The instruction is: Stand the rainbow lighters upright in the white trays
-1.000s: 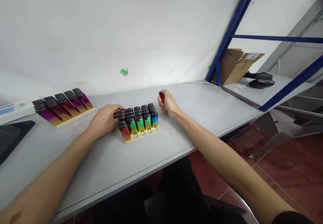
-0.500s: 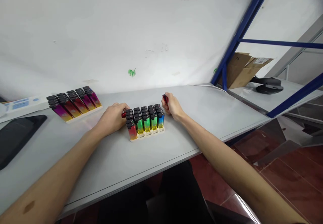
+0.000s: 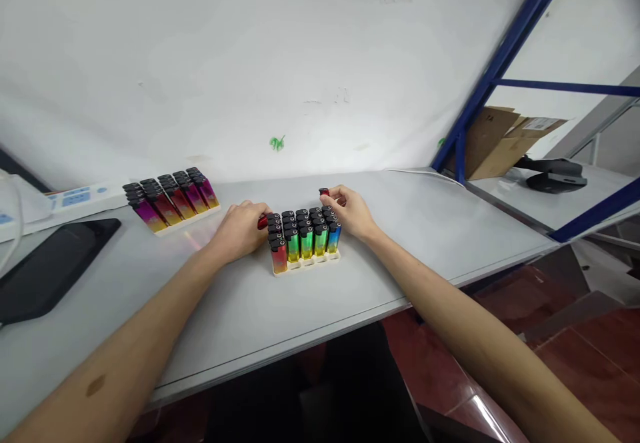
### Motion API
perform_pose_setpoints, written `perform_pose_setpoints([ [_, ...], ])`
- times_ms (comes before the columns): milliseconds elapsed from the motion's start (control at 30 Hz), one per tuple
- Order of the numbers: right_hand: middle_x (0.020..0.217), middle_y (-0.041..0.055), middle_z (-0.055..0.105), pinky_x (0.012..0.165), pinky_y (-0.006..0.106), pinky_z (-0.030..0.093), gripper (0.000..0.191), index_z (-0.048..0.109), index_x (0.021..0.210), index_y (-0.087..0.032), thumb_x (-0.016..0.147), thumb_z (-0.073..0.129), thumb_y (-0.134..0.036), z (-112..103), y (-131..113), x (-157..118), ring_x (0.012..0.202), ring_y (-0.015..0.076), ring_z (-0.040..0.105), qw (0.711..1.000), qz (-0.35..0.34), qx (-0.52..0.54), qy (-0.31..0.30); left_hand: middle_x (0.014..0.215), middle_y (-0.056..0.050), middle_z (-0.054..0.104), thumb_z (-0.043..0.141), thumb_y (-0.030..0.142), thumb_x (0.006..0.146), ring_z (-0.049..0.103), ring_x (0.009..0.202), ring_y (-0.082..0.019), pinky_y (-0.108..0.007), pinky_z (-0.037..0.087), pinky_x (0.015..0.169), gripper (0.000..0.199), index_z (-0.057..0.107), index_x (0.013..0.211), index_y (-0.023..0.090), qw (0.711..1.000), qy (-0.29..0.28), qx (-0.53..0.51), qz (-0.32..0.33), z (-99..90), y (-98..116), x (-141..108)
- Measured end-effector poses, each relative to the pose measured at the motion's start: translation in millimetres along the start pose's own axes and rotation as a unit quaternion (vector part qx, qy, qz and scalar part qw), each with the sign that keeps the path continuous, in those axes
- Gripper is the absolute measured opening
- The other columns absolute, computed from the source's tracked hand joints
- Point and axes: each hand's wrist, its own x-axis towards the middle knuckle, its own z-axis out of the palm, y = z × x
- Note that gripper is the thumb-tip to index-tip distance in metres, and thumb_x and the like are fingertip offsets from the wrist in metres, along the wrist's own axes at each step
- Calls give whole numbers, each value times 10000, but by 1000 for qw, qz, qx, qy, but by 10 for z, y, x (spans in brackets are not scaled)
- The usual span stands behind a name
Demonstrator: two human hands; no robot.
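In the head view, a pale tray on the table carries rows of upright lighters with black tops; its front row runs from a red lighter through green ones to a blue lighter. My left hand is closed at the tray's left side around a red lighter, most of which the fingers hide. Behind the tray's right end, my right hand pinches another red lighter by its upper part, with its black top showing. The lower part of that lighter is hidden.
A second tray of purple and red lighters stands at the left near the wall. Closer on that side lie a black phone-like slab and a white power strip. Blue shelf posts and a cardboard box are at the right.
The view has shifted, so the scene sits further right. My right hand has moved left towards the back of the tray, and its lighter now stands more upright. The left hand keeps its lighter.
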Motion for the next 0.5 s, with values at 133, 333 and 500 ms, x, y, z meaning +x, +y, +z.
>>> perform_pose_setpoints([
  [133,843,2,695,707,306,457,241,607,980,-215,884,589,-436,3,8,1,714,160,598,999,-13,-17,25,848,-83,695,545,185,750,637,925,-307,-387,452,803,177,648,890,215,1000,4,-2,7,25,-18,6],
  [333,876,21,709,719,317,479,177,596,964,-214,874,596,-367,2,-27,-17,767,172,634,997,-26,-38,60,847,-76,710,539,195,776,627,968,-306,-393,444,814,160,638,899,216,1000,3,-2,19,56,-36,3],
  [500,874,28,696,722,328,517,190,574,966,-203,879,644,-357,-91,-123,2,755,161,649,991,-38,18,125,868,-71,717,533,186,782,629,969,-300,-398,448,827,198,646,943,210,1000,3,-7,13,41,-5,-13],
])
